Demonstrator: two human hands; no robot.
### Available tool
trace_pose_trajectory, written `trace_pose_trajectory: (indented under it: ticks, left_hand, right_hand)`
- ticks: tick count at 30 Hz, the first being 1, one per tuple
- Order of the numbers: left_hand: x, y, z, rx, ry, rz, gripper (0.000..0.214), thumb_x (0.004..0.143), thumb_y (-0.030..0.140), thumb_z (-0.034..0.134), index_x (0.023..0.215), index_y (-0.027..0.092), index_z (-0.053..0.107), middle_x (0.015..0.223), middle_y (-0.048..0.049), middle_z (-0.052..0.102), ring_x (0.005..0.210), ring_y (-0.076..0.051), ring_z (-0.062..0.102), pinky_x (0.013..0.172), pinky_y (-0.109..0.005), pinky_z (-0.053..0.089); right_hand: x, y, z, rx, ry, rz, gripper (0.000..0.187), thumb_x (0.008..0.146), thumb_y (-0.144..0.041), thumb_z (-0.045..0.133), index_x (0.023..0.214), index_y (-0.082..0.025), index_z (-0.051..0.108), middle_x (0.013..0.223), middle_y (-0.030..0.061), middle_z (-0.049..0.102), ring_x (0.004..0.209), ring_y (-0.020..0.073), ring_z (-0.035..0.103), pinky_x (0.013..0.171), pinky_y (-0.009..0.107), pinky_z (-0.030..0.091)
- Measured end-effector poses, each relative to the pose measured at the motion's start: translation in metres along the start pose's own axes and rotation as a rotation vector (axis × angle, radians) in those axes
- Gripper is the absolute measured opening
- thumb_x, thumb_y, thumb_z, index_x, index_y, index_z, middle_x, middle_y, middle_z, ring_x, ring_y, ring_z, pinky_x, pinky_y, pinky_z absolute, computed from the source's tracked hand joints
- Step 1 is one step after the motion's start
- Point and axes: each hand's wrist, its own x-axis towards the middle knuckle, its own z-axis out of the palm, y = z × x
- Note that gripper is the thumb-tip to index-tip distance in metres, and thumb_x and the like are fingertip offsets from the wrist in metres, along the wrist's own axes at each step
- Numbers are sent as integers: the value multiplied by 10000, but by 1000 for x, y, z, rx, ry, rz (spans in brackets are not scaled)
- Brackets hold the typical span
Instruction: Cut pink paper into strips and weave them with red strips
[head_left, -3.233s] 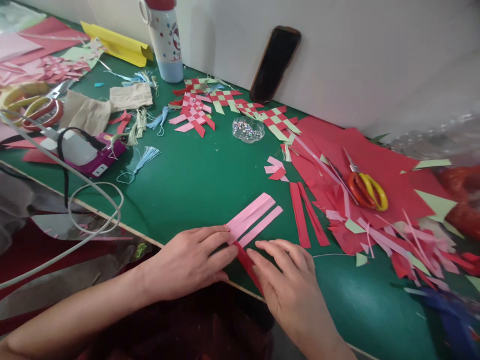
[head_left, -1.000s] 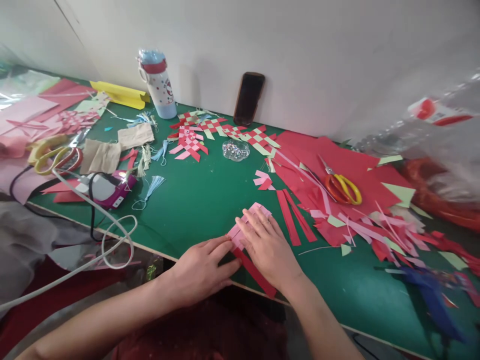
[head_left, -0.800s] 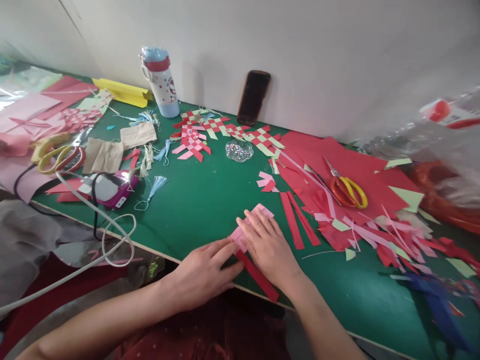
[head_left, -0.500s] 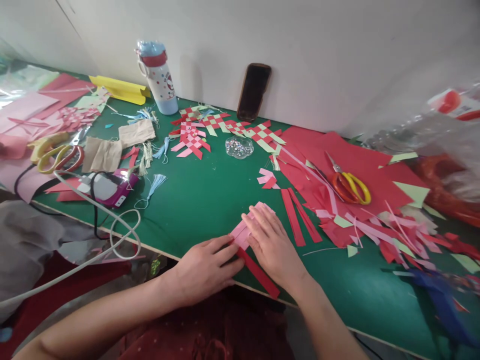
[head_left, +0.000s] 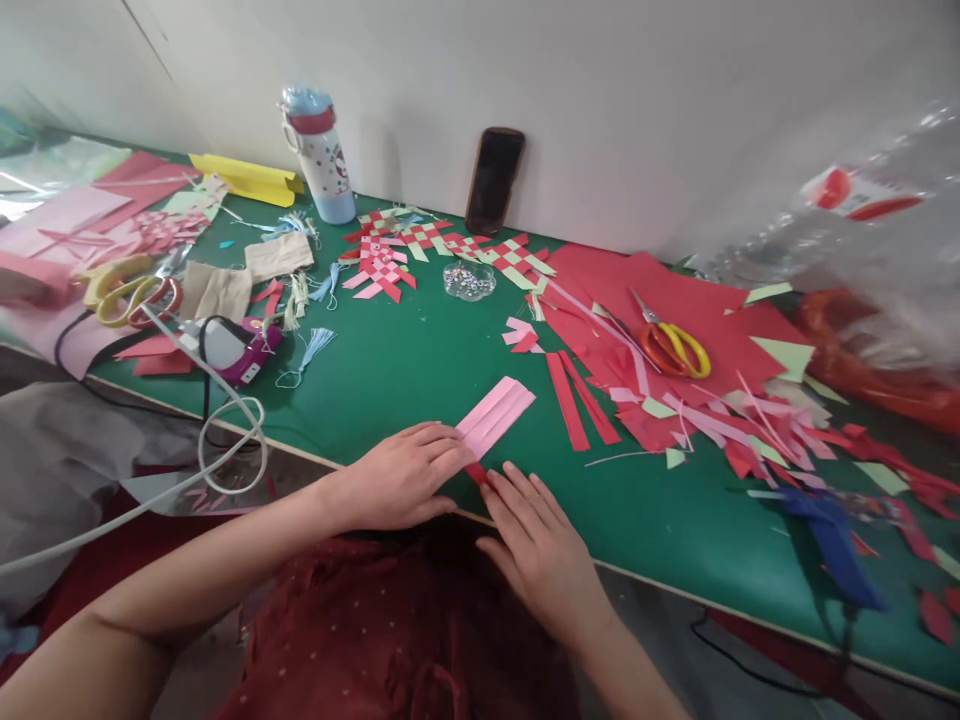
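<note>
My left hand (head_left: 401, 478) lies flat on the green table (head_left: 420, 370) near its front edge, fingertips pressing the near end of several pink paper strips (head_left: 496, 415) laid side by side. My right hand (head_left: 536, 550) is flat too, fingers together, lying over a red paper strip (head_left: 475, 472) that crosses under the pink ones; only a short piece of the red strip shows between the two hands. Two loose red strips (head_left: 568, 410) lie just right of the pink strips.
Red-and-yellow scissors (head_left: 673, 345) rest on red paper sheets (head_left: 720, 320) with scraps at the right. Woven paper pieces (head_left: 390, 262), a dish of beads (head_left: 465, 282), a phone (head_left: 493, 180) and a bottle (head_left: 321, 155) stand at the back. A purple device (head_left: 240, 350) with a cable lies left.
My right hand has slid back off the pink strips toward the table's front edge, uncovering them. My left hand has stayed on their near end. The camera has shifted a little.
</note>
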Motion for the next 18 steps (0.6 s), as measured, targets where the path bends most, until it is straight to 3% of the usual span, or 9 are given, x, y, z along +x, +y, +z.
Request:
trace_pose_trajectory:
  ticks: [4, 8, 14, 18]
  left_hand:
    - [-12, 7, 8, 28, 26, 43, 529, 855, 332, 706, 1287, 97, 512, 1251, -159, 635, 1237, -288, 544, 1055, -419, 444]
    - [-23, 14, 15, 48, 54, 36, 492, 866, 266, 687, 1299, 117, 506, 1235, -148, 650, 1198, -272, 571, 1023, -422, 465]
    - [-28, 16, 20, 39, 92, 24, 517, 874, 190, 610, 1360, 120, 447, 1272, -138, 637, 1211, -253, 562, 1029, -421, 464]
    - [-29, 11, 20, 8, 109, 32, 555, 859, 168, 594, 1383, 115, 417, 1289, -127, 625, 1193, -245, 563, 1037, -409, 457]
  right_hand:
    - [-5, -4, -2, 27, 58, 4, 333, 948, -205, 555, 1268, -155, 634, 1248, 99, 689, 1267, 254, 553, 1105, 458, 415]
    - [-4, -16, -5, 18, 68, 81, 344, 951, -274, 568, 1275, -181, 635, 1158, 91, 715, 1156, 252, 592, 1106, 482, 382]
    - [12, -36, 1, -4, 56, 186, 341, 936, -290, 593, 1261, -200, 646, 1243, 95, 680, 1192, 276, 550, 1104, 507, 332]
    - [20, -40, 8, 11, 74, 235, 284, 933, -269, 595, 1193, -189, 679, 1194, 86, 705, 1130, 270, 569, 1070, 490, 345]
